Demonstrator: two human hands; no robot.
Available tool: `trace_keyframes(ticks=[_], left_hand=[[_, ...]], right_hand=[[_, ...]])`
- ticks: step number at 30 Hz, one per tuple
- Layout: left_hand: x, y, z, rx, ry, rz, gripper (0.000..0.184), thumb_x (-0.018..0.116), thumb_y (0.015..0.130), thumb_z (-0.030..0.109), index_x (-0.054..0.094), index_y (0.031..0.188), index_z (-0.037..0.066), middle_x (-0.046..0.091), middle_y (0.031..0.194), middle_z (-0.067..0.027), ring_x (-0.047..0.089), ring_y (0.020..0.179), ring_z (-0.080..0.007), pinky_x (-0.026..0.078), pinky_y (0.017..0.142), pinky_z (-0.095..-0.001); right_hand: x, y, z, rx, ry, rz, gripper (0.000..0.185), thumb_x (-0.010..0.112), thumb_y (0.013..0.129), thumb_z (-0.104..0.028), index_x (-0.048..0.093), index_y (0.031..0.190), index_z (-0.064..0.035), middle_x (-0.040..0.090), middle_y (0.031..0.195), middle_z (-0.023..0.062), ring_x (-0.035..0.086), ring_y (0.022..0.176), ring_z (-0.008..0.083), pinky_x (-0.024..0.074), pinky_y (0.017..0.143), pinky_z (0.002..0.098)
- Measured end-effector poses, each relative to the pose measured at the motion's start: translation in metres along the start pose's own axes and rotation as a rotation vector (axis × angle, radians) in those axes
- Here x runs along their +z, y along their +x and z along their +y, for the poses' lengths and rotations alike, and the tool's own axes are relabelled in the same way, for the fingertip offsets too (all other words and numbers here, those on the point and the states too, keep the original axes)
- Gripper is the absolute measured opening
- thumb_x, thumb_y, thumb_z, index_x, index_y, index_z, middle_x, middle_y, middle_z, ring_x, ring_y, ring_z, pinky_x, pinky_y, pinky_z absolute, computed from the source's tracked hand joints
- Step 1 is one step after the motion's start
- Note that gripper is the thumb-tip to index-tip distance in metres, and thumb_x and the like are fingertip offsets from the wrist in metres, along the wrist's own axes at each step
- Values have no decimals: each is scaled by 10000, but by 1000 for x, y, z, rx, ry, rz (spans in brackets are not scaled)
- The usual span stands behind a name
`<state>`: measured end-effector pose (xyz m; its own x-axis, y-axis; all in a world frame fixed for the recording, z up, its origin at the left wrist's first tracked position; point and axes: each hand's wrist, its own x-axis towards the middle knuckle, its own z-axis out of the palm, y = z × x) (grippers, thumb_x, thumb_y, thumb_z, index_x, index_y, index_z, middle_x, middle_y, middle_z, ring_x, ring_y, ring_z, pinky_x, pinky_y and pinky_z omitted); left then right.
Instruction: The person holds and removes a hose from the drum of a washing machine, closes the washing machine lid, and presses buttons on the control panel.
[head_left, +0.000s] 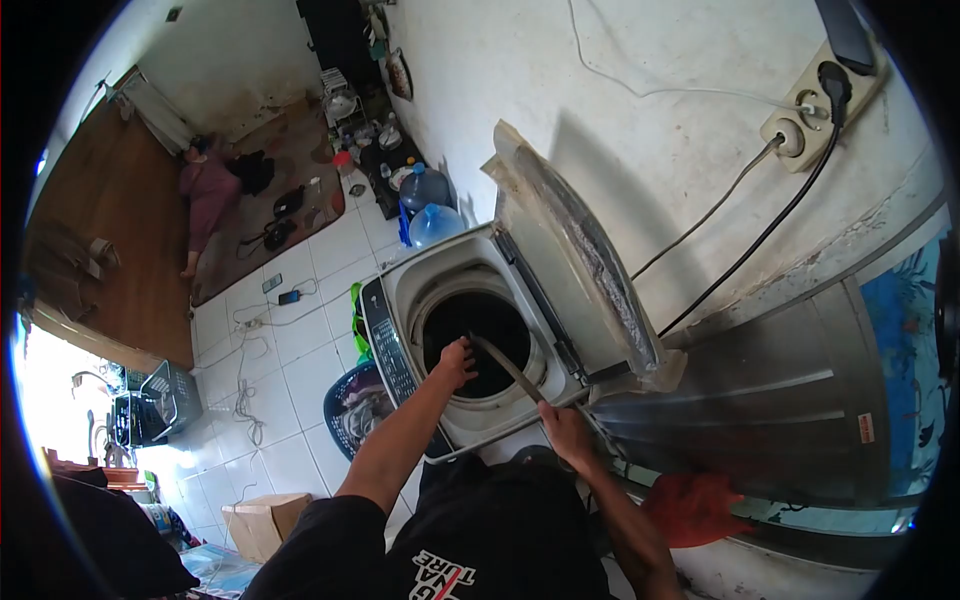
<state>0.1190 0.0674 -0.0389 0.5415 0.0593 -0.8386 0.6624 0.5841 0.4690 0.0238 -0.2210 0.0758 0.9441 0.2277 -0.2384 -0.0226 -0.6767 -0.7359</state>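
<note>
A top-loading washing machine (pixel 470 425) stands before me with its lid (pixel 575 265) raised against the wall. Over its dark round drum (pixel 490 310) runs a grey-brown hose (pixel 508 371), slanting down toward my right side. My right hand (pixel 568 432) is wrapped round the hose at the machine's near right rim. Above the drum opening, my left hand (pixel 457 364) has its fingers curled at the hose's far end, seemingly gripping it; the fingertips are partly hidden. What lies inside the drum is too dark to make out.
A blue basket (pixel 347 408) of clothes stands left of the machine, near water jugs (pixel 434 224). Cables (pixel 247 405) and phones (pixel 289 297) lie on the tiles. A person (pixel 210 195) is on the rug. A power strip (pixel 800 125) hangs on the wall, its cords running down.
</note>
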Motion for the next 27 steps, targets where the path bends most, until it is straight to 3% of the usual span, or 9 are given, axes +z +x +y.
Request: trace_keyframes(ticks=[2,9,11,21,27], left_hand=[[2,12,-1,25,6,-54,619,409,1136,376,280,1672,95,231,1755,-178,234,1609,-398,275,1258,-647],[-3,22,14,8,-19,-49,603,428,1128,375,323,1638,71,310,1717,-201,351,1558,-407,325,1236,-642],[-11,25,11,47,-26,-58,586,444,1114,350,351,1617,64,338,1704,-200,384,1537,-406,348,1221,-641],[-14,14,18,73,9,-98,598,486,1084,330,374,1603,53,393,1677,-185,416,1510,-406,355,1216,-637],[-11,10,26,82,-5,-36,615,479,1084,277,335,1633,41,400,1671,-197,450,1492,-390,414,1180,-599]], right_hand=[[0,7,-1,50,-27,-18,718,480,1065,-616,724,805,8,665,728,263,689,799,499,496,696,547],[-4,20,-1,46,-50,-37,734,472,1065,-620,716,795,18,662,725,272,695,801,502,498,698,545],[0,20,6,136,-18,-63,735,470,1065,-619,717,804,22,665,738,282,694,817,510,498,708,553],[6,5,-3,138,-139,-58,748,435,1070,-633,740,818,2,690,777,279,691,835,516,504,737,578],[3,14,-6,171,-81,-80,746,441,1069,-630,750,828,5,697,797,284,692,858,519,511,755,577]])
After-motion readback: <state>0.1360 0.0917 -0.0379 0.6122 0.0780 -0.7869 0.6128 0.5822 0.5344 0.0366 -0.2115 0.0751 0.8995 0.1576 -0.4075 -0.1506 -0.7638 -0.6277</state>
